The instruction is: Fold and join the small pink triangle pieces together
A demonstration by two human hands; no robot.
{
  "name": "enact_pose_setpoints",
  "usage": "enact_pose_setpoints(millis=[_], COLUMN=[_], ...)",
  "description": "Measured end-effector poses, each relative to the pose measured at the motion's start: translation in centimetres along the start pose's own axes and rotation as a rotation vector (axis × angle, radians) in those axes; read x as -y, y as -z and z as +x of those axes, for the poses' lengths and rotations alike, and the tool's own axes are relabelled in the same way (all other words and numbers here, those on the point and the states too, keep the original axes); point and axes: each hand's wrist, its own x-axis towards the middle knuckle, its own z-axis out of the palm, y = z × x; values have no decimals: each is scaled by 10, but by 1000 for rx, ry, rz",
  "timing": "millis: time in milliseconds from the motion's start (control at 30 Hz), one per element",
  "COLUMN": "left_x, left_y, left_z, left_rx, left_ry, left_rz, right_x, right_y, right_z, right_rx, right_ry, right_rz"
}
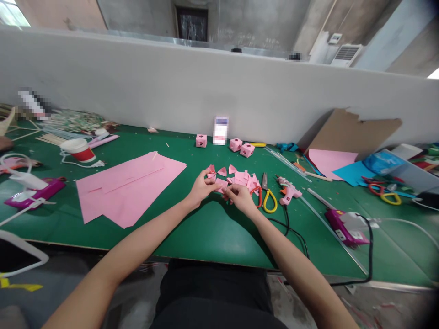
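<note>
Both my hands meet over the middle of the green table, with a small piece of pink paper (221, 182) between them. The fingers of my left hand (201, 188) pinch its left side. My right hand (241, 197) has its fingertips closed at the paper's right end. Just beyond lies a heap of pink paper scraps (244, 177), partly hidden by my right hand. Right of that hand are scissors (270, 201) with red and yellow handles, then a pink glue gun (290, 191). Three pink paper cubes with dark cut-outs, among them one cube (201, 140), stand farther back.
Large pink sheets (137, 192) cover the table's left part. A red and white cup (78, 151) and a purple power strip (34, 194) stand beyond them. At right are another purple power strip (346, 228), a black cord, clear strips and a cardboard sheet (346, 130). A white partition (154, 87) bounds the back.
</note>
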Motion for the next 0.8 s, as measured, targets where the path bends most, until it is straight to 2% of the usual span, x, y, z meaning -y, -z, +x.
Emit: enact_pose_setpoints(millis=[233,500,800], left_x=[-1,-2,-1], left_y=[0,2,1], left_z=[0,2,1], left_rx=[9,-62,-43], left_ry=[3,0,-15], left_rz=[-29,-81,-67], right_x=[-2,0,0], right_y=[0,1,2], right_z=[2,2,0], right_rx=[13,24,1], right_ry=[-12,-18,62], right_rz=[42,117,17])
